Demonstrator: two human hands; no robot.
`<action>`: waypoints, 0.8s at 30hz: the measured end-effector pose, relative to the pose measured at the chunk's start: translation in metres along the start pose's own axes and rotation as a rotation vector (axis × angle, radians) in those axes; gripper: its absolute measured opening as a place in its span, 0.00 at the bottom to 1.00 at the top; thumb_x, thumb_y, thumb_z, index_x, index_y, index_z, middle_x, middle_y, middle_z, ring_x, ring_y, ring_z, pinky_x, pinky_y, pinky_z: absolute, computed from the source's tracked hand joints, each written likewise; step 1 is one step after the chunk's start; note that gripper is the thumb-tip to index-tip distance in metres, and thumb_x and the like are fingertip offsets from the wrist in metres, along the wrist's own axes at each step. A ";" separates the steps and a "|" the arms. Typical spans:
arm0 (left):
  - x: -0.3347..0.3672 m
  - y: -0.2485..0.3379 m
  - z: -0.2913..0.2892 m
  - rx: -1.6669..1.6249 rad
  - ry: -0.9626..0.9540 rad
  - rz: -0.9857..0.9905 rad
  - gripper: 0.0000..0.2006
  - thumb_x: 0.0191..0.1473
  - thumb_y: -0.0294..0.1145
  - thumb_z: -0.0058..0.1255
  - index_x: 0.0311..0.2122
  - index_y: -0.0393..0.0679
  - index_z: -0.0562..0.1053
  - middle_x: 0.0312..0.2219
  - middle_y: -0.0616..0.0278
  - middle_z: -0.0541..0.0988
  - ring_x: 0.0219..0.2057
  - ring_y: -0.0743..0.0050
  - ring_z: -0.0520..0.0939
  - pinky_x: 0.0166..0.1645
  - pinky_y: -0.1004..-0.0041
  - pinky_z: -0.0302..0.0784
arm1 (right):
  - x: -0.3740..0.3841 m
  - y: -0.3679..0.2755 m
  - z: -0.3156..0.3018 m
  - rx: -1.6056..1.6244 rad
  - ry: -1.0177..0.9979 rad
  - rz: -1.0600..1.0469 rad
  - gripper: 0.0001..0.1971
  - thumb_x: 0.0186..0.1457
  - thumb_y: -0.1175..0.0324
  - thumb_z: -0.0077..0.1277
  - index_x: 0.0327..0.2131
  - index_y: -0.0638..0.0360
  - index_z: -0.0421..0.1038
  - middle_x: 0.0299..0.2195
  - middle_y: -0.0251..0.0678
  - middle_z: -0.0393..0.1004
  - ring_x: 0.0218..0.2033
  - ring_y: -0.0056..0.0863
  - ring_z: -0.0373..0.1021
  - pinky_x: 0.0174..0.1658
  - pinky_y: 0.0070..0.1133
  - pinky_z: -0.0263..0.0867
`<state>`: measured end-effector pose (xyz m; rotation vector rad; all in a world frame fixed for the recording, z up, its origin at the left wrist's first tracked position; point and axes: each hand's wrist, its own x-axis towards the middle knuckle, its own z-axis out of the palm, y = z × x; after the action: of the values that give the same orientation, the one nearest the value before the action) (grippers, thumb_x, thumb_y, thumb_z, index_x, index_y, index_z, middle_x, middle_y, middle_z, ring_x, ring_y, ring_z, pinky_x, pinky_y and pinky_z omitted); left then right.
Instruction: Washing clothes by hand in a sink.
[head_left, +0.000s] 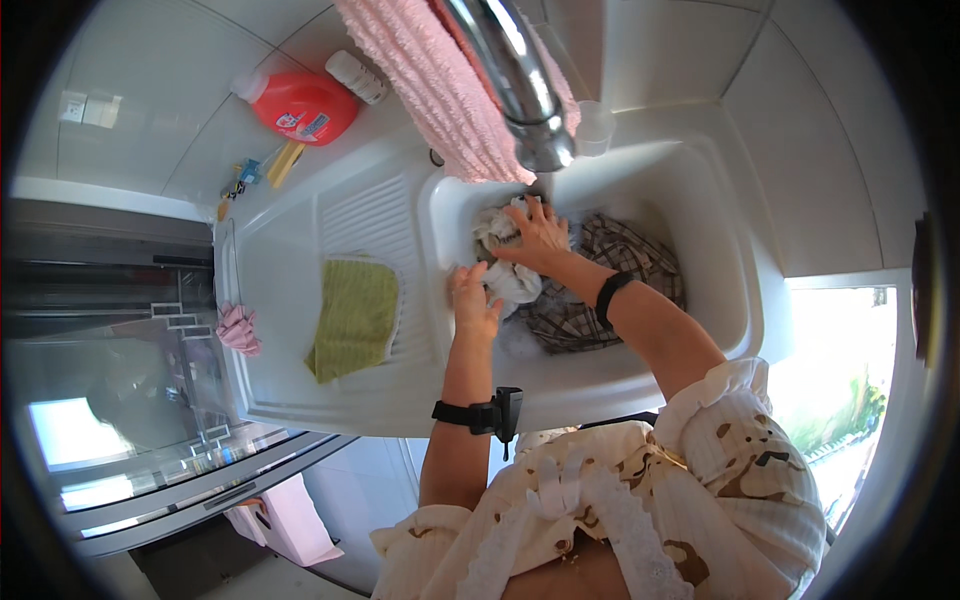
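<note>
A wet white cloth point(513, 282) lies bunched in the left part of the white sink basin point(708, 190). My right hand point(537, 238) rests on top of it with its fingers spread. Beside the basin's left rim, my left hand point(474, 302) is half curled, its fingers apart and close to the cloth's edge. To the right of the white cloth, a dark plaid garment point(625, 262) sits crumpled in the basin, partly hidden under my right forearm. Some suds show around the clothes.
A chrome faucet point(543, 140) with a pink towel point(440, 100) hanging beside it juts over the basin. On the ribbed washboard point(365, 215) side lies a green cloth point(352, 315). A red detergent bottle point(305, 107), a white bottle point(357, 77) and a yellow brush point(286, 163) line the back ledge.
</note>
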<state>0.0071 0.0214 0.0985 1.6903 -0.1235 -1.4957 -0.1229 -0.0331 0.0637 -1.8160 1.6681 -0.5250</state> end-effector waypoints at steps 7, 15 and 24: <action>0.017 -0.015 0.001 0.012 -0.044 -0.034 0.18 0.39 0.39 0.49 0.38 0.51 0.64 0.39 0.66 0.63 0.38 0.70 0.62 0.43 0.61 0.56 | -0.010 0.022 0.039 -0.577 -0.353 -0.151 0.47 0.28 0.45 0.55 0.54 0.36 0.41 0.57 0.42 0.30 0.56 0.49 0.35 0.48 0.48 0.44; 0.027 -0.029 0.001 0.006 -0.132 -0.178 0.26 0.39 0.48 0.45 0.46 0.53 0.60 0.45 0.63 0.61 0.47 0.64 0.58 0.45 0.57 0.52 | -0.001 0.019 0.049 0.085 -0.209 0.311 0.40 0.24 0.60 0.58 0.48 0.50 0.54 0.44 0.48 0.56 0.41 0.48 0.61 0.41 0.32 0.60; -0.004 -0.009 -0.001 -0.608 -1.054 -0.033 0.28 0.47 0.57 0.29 0.45 0.44 0.62 0.40 0.56 0.68 0.41 0.58 0.70 0.43 0.59 0.67 | -0.103 -0.088 -0.069 -0.002 0.024 -0.304 0.30 0.25 0.60 0.58 0.39 0.52 0.62 0.42 0.46 0.57 0.44 0.49 0.56 0.40 0.38 0.57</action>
<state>0.0029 0.0301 0.0963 0.3308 -0.1695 -2.0388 -0.1157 0.0589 0.1845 -2.0851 1.4134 -0.6758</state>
